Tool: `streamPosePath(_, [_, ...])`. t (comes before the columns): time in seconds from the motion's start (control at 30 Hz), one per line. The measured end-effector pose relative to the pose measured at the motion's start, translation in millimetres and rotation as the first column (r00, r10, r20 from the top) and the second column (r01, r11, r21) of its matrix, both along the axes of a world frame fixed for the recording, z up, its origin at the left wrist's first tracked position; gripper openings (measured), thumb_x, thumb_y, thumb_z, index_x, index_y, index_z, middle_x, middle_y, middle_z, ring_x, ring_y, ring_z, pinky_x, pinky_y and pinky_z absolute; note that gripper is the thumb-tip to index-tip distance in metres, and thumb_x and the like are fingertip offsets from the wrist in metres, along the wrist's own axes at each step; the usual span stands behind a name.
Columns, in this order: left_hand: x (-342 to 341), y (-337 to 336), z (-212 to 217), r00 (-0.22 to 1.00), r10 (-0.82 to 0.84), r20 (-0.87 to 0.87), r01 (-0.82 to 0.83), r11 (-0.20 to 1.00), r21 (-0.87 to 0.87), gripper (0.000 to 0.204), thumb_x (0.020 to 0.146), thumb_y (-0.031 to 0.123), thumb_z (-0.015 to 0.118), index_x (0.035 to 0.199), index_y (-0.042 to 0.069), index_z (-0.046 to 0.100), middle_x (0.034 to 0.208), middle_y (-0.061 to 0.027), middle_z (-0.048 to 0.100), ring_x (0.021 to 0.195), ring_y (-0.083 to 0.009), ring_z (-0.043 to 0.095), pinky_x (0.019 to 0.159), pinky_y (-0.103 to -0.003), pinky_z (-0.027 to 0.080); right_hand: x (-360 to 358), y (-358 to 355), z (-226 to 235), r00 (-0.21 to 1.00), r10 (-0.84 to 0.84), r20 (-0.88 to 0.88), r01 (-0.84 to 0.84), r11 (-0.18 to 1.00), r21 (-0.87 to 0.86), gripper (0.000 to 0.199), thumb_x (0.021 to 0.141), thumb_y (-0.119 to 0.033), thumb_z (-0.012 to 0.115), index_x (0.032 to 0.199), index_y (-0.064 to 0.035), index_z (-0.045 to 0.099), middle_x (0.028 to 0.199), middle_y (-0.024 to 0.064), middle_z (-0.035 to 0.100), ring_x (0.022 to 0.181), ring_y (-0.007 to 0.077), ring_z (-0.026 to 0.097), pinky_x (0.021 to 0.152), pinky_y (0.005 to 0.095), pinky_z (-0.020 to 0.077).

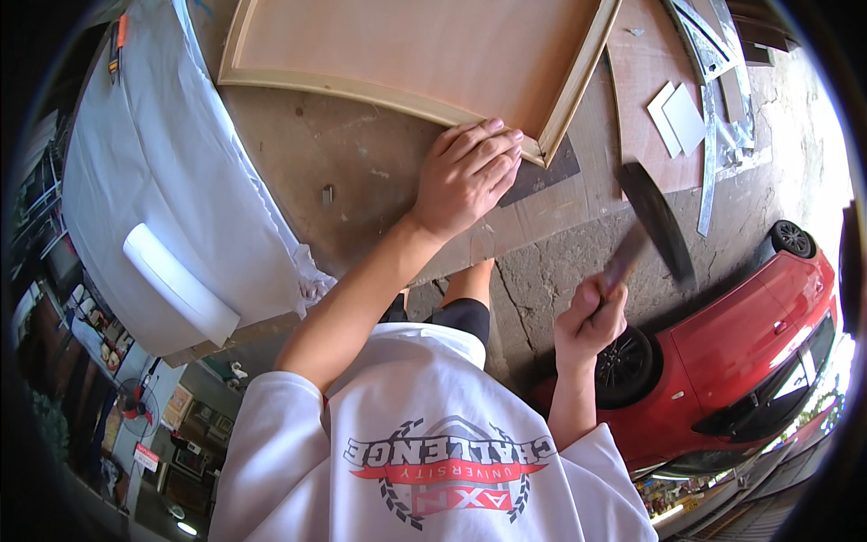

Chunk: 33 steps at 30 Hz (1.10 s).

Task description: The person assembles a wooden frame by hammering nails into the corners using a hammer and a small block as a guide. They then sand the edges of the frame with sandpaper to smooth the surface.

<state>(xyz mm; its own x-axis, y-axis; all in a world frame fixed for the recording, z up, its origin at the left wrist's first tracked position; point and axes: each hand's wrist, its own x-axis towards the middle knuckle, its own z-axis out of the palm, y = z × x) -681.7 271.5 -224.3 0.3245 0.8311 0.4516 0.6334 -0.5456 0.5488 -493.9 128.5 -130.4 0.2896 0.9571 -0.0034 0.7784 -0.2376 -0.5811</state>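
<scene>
A wooden frame (pixel 361 93) with a pale panel inside its rails lies on the worktable (pixel 316 149), one corner toward me. My left hand (pixel 470 172) is curled over the near rail beside that corner, its fingers bent across the wood. Raised to the right of the table edge, my right hand (pixel 589 318) is closed around the handle of a hammer (pixel 661 221). The hammer's long dark head is slightly blurred and stands apart from the frame. Under the frame's corner shows a dark flat piece (pixel 551 176).
White cloth (pixel 135 172) covers the table's left side, with a curled white sheet (pixel 176 280) and an orange-handled tool (pixel 117 45) on it. Two pale square tiles (pixel 677 119) and metal rulers (pixel 707 172) lie at right. A red car (pixel 722 343) stands right of me.
</scene>
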Motion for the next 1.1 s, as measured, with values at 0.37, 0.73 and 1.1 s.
streamPosePath(0.37, [1.8, 0.9, -1.1, 1.000, 0.009, 0.025, -0.010, 1.000, 0.014, 0.012, 0.087, 0.014, 0.080, 0.096, 0.012, 0.072, 0.117, 0.0033, 0.074, 0.116, -0.0208, 0.067, 0.102, -0.038, 0.049, -1.2, 3.7, -5.7, 0.999, 0.029, -0.042, -0.033, 0.994, -0.101, 0.007, 0.101, -0.008, 0.062, 0.104, -0.0023, 0.060, 0.071, 0.0182, 0.065, 0.058, 0.0365, 0.068, 0.053, 0.0428, 0.0522])
streamPosePath(0.73, [0.8, 1.3, -0.5, 0.999, 0.002, 0.034, -0.002, 1.000, -0.009, 0.011, 0.087, 0.014, 0.080, 0.096, 0.012, 0.073, 0.117, 0.0030, 0.075, 0.117, -0.0207, 0.067, 0.102, -0.038, 0.049, -1.2, 3.4, -12.2, 0.998, 0.060, -0.018, -0.062, 0.983, -0.175, 0.006, 0.100, -0.006, 0.061, 0.104, -0.0010, 0.061, 0.071, 0.0175, 0.064, 0.058, 0.0369, 0.067, 0.052, 0.0427, 0.0507])
streamPosePath(1.1, [1.3, 1.2, -1.6, 1.000, 0.007, 0.014, -0.007, 1.000, 0.004, 0.011, 0.087, 0.014, 0.080, 0.094, 0.012, 0.072, 0.118, 0.0029, 0.074, 0.117, -0.0206, 0.067, 0.103, -0.038, 0.050, 1.5, 1.8, -14.4, 0.996, 0.074, 0.044, -0.063, 0.975, -0.211, 0.004, 0.099, -0.004, 0.060, 0.102, -0.0011, 0.061, 0.072, 0.0153, 0.065, 0.057, 0.0348, 0.068, 0.054, 0.0416, 0.0523])
